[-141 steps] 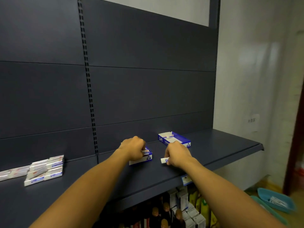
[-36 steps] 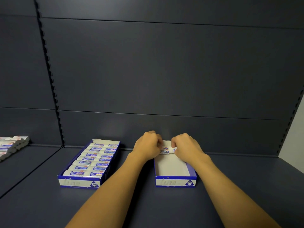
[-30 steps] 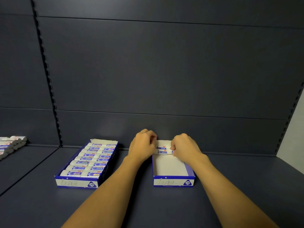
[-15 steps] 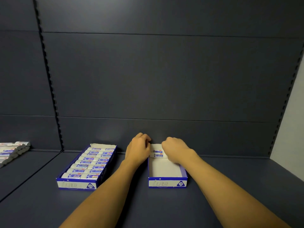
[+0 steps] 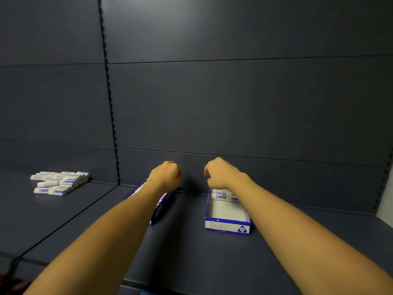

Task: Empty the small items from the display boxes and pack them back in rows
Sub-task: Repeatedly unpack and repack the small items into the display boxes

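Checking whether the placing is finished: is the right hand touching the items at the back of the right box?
Cannot tell. In the head view the right hand sits just above the items in the right box, its curled fingers hiding any gap.

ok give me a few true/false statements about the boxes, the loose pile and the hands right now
1. The right box is packed full. False: only a few items lie at its far end.
2. A loose pile lies on the shelf to the left. True.
3. The left forearm hides much of the left box. True.
4. The right hand rests flat on the shelf. False: it is raised, fingers curled.
5. The left hand is raised with fingers curled. True.
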Demonstrator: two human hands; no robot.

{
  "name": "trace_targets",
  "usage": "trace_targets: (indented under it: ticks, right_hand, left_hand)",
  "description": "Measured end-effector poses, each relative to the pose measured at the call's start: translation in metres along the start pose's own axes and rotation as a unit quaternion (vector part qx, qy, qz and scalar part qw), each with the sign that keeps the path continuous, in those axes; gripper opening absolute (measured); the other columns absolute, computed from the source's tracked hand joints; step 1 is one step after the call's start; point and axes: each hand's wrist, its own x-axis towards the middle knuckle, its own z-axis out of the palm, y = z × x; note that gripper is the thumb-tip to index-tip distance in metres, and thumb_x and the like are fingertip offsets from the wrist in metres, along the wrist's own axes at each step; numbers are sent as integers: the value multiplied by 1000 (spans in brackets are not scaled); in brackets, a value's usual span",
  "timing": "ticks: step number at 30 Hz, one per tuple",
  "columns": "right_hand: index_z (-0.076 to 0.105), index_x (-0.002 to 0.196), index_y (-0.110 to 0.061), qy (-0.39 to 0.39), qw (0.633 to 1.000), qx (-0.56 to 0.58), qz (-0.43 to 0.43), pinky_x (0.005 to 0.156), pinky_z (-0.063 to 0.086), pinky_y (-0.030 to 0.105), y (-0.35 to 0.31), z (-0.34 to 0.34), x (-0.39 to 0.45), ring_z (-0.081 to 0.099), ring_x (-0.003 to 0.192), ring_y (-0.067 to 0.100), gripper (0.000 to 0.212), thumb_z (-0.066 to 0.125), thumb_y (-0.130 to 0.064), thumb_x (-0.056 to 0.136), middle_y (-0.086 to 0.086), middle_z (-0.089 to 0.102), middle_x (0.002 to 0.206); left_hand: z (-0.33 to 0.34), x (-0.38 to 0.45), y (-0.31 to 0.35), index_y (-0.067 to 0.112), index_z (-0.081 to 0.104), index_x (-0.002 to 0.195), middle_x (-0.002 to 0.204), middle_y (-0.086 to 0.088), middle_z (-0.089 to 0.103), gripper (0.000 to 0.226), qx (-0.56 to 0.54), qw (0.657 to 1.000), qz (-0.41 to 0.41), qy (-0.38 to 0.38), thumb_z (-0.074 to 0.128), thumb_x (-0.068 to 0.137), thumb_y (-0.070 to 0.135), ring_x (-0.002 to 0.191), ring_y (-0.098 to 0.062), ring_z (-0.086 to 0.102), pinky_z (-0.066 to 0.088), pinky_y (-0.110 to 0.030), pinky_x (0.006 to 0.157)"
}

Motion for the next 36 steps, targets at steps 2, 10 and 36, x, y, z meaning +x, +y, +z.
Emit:
trace_targets:
  ticks: [2,10,36]
  right_hand:
    - [70,111,-9,-10,1000,4,-7,82,59,41,-14,0,4,66,95,34,32,58,-7,81,14,64,114]
    - [66,103,-9,-16,1000,0,-24,67,47,31,-90,10,20,56,81,29,23,56,-11,82,11,62,103]
    - [40,71,-14,-42,998,21,-43,49,32,28,-379,28,51,41,58,19,18,51,-8,83,4,43,76]
  left_hand:
    - [-9,-14,-13,16,71,105,114,-6,65,26,-9,999,-33,8,53,87,13,96,-31,64,57,-41,82]
    - [-43,-82,-90,11,71,89,101,-10,68,21,15,993,-113,14,50,88,11,85,-33,63,55,-39,69]
    - [-126,-216,-343,18,65,123,124,-7,61,32,94,982,-163,-36,55,93,22,105,-29,62,56,-42,89]
